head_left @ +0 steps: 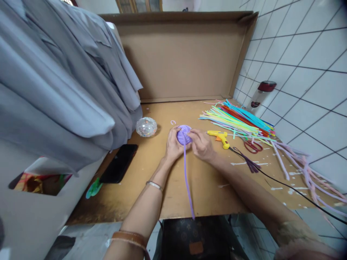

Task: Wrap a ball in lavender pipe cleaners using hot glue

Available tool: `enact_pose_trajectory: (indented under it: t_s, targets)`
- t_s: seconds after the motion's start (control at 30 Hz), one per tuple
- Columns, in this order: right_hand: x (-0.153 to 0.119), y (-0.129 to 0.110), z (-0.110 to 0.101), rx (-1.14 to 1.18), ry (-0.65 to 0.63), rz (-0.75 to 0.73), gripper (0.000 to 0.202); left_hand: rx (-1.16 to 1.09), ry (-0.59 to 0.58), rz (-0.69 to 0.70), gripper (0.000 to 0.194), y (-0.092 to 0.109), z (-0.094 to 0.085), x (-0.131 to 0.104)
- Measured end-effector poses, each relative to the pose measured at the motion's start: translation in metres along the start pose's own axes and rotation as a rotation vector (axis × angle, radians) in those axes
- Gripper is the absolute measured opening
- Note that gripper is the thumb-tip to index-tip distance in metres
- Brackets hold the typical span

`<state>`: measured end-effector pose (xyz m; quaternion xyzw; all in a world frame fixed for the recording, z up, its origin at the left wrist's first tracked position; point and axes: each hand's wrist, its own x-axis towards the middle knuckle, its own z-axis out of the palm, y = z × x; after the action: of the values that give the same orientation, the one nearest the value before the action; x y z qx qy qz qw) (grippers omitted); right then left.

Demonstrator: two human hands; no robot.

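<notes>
A purple ball (184,135), its surface wound in fuzzy strands like chenille stems, is cupped in my left hand (173,144) above the table. From its front a loose purple chenille stem (185,177) hangs down toward the table's near edge. My right hand (202,144) is at the ball's right side, thumb and forefinger pinched together against it. What lies between those fingertips is too small to make out. Just right of that hand lies a yellow hot glue gun (221,137). Behind the ball is a small pale pink curl (173,122).
Colourful chenille stems (238,119) are heaped at the back right, near red-handled scissors (253,146) and a lidded bottle (261,94). A black cable (282,183) crosses the right side. A faceted clear ball (146,127) and a phone (119,163) are on the left. Cardboard (184,57) stands behind.
</notes>
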<state>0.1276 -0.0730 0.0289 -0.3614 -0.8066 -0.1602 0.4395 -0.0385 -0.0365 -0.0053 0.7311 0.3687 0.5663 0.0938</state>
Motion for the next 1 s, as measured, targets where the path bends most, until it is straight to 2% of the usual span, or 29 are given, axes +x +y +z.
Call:
enact_pose_trajectory:
  t_s: [0.03,0.1,0.17,0.2,0.27,0.43,0.53,0.7,0.9,1.0]
  targets:
    - [-0.001,0.008,-0.005,-0.092,-0.03,0.073,0.034,-0.012,0.013,-0.018,0.073,-0.003,-0.002,0.002]
    - [-0.004,0.024,-0.018,-0.3,-0.107,0.343,0.033,-0.002,0.005,-0.045,0.077,-0.007,-0.006,0.004]
    - [-0.008,0.037,-0.032,-0.48,-0.271,0.621,0.04,0.026,-0.051,-0.048,0.075,-0.008,-0.008,0.005]
    - [-0.01,0.04,-0.039,-0.551,-0.37,0.7,0.048,0.034,-0.086,-0.04,0.075,-0.009,-0.009,0.006]
    - [-0.014,0.043,-0.049,-0.664,-0.491,0.783,0.059,0.026,-0.143,-0.014,0.075,-0.009,-0.011,0.007]
    - [-0.011,0.035,-0.056,-0.688,-0.612,1.011,0.066,-0.028,-0.179,0.007,0.077,-0.01,-0.015,0.008]
    - [-0.008,0.035,-0.054,-0.636,-0.668,1.098,0.064,-0.054,-0.186,0.007,0.076,-0.011,-0.016,0.005]
    - [-0.011,0.039,-0.052,-0.597,-0.599,1.191,0.062,-0.097,-0.184,0.003,0.075,-0.014,-0.013,0.002]
    - [-0.015,0.039,-0.051,-0.606,-0.581,1.139,0.056,-0.084,-0.18,0.004,0.076,-0.013,-0.016,0.003]
    - [-0.018,0.037,-0.051,-0.663,-0.518,0.972,0.057,-0.082,-0.169,0.029,0.076,-0.013,-0.016,0.004]
